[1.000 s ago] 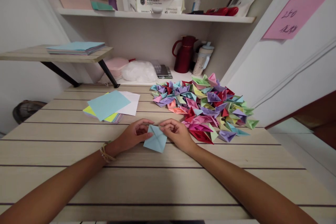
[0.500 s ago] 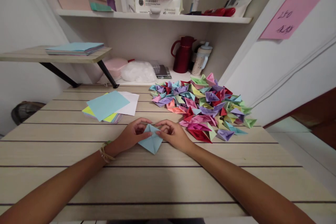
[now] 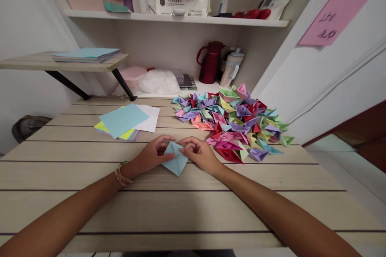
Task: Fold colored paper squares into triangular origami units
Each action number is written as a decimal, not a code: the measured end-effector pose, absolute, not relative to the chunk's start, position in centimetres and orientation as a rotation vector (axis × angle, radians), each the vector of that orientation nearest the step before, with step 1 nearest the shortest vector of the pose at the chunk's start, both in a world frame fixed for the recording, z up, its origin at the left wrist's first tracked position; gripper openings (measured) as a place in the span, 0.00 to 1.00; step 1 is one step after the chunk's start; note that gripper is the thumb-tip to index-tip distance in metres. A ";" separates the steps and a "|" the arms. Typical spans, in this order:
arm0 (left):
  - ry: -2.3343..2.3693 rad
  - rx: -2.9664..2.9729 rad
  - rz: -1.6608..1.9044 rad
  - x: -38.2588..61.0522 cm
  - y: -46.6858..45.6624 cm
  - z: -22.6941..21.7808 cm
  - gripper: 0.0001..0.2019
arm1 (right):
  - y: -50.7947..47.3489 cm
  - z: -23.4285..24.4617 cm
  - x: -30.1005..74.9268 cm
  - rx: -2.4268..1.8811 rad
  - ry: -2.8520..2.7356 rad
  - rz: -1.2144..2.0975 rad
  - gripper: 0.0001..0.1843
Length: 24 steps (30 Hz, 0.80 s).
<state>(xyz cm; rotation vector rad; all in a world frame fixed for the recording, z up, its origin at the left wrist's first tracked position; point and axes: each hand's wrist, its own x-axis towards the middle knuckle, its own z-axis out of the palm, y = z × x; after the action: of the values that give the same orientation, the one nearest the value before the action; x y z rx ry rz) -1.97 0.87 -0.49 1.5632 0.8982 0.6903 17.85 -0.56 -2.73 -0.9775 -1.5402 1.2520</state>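
A light blue folded paper (image 3: pixel 177 164), diamond-shaped with creases meeting near its middle, is held just above or on the table between my two hands. My left hand (image 3: pixel 153 153) pinches its left side, thumb on the front face and fingers behind. On the other side, my right hand (image 3: pixel 199 153) grips the upper right edge, with the thumb on the face and the fingers curled behind. Parts of the fingers are hidden by the paper. Beyond my right hand lies a heap of colourful folded paper boats (image 3: pixel 229 122).
Loose sheets (image 3: pixel 125 120) in blue, yellow and white lie at the back left. A raised wooden stand (image 3: pixel 24 62) carries a stack of coloured paper (image 3: pixel 86 54). Behind the table are a plastic bag (image 3: pixel 159 82), a dark red jug (image 3: pixel 211 62) and a pale bottle (image 3: pixel 231 68).
The blue paper has shifted very slightly to the right. Both hands keep their grip, with the left thumb a little changed in place.
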 end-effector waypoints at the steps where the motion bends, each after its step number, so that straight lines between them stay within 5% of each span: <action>1: 0.906 1.564 0.696 -2.0 0.9 -0.5 0.24 | -0.5 -2.8 17.9 -0.980 -1.544 1.254 0.18; 24: 0.929 1.577 0.717 -2.0 1.1 -0.9 0.24 | -0.5 -3.0 18.0 -0.982 -1.622 1.229 0.18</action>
<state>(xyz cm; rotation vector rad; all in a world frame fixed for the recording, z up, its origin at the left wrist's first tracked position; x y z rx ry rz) -1.96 1.09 -0.86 1.5772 0.9291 0.7165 17.95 -0.51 -2.98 -0.9822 -1.6218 1.2288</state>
